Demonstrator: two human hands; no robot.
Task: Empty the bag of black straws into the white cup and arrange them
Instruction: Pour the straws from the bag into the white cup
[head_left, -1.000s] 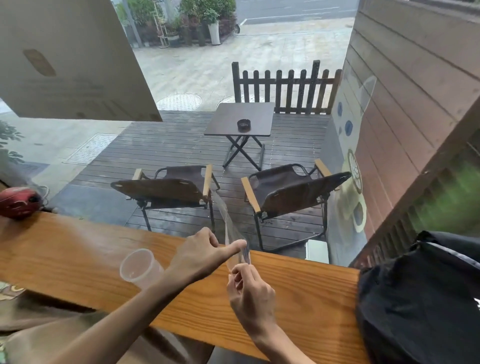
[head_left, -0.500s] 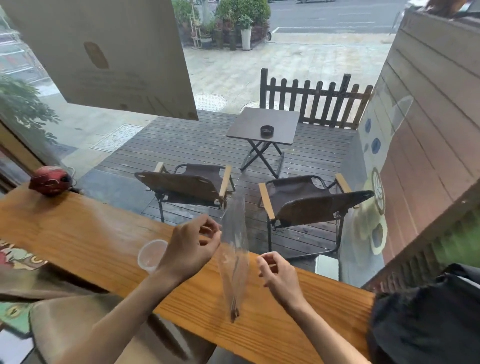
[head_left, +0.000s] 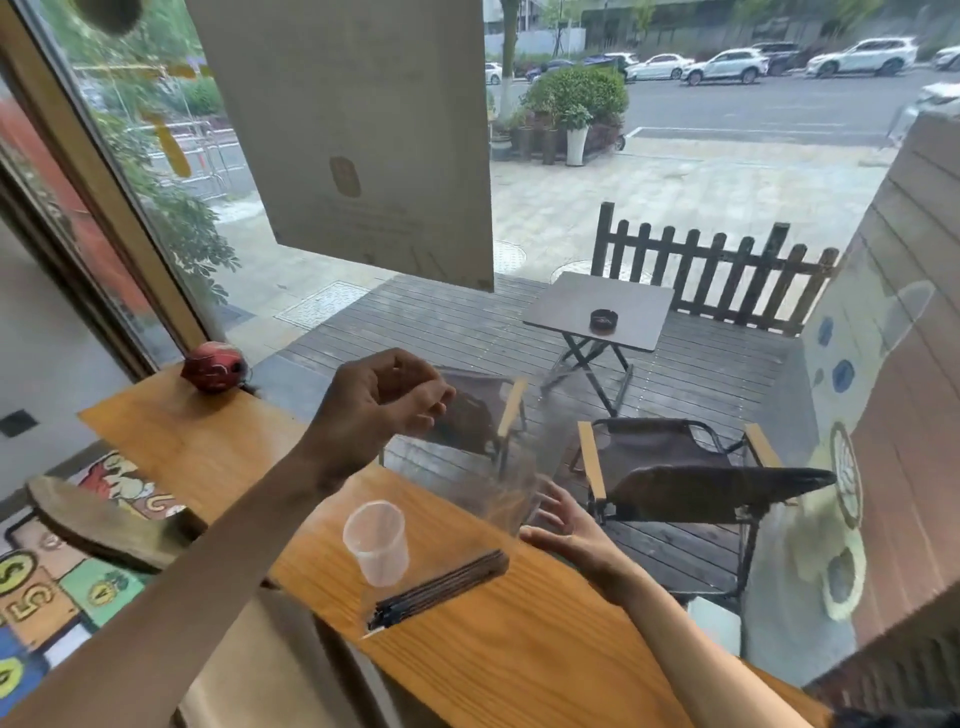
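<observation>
While the counter (head_left: 519, 644) runs along the window, the items upon it are listed as seen from the head view.

Left hand (head_left: 379, 400): raised above the counter, fingers curled, with the top of the clear bag (head_left: 498, 467) pinched at the fingertips. The bag is seen hanging down and to the right from that hand; it is blurred, and whether anything is left inside cannot be told.

Right hand (head_left: 566, 530): held low, just beside the bag's lower end, fingers spread and relaxed. Whether the bag is touched by it cannot be told; nothing is gripped.

Straws (head_left: 439, 584): a black bundle, lying flat on the counter, near end toward the counter's front edge, far end pointed toward the right hand. The bundle is placed just right of the cup, outside it.

Cup (head_left: 376, 543): pale and translucent, upright on the counter between the two forearms. No straws are seen in it.

Red object (head_left: 214, 365): set at the far left corner of the counter, against the window frame.

Board (head_left: 353, 130): a pale panel, seen hung in the window above.

Outside, through the glass: two folding chairs (head_left: 691, 467), a small table (head_left: 597, 312) with an ashtray (head_left: 603, 319) on it, and a picket fence (head_left: 717, 270) behind.
</observation>
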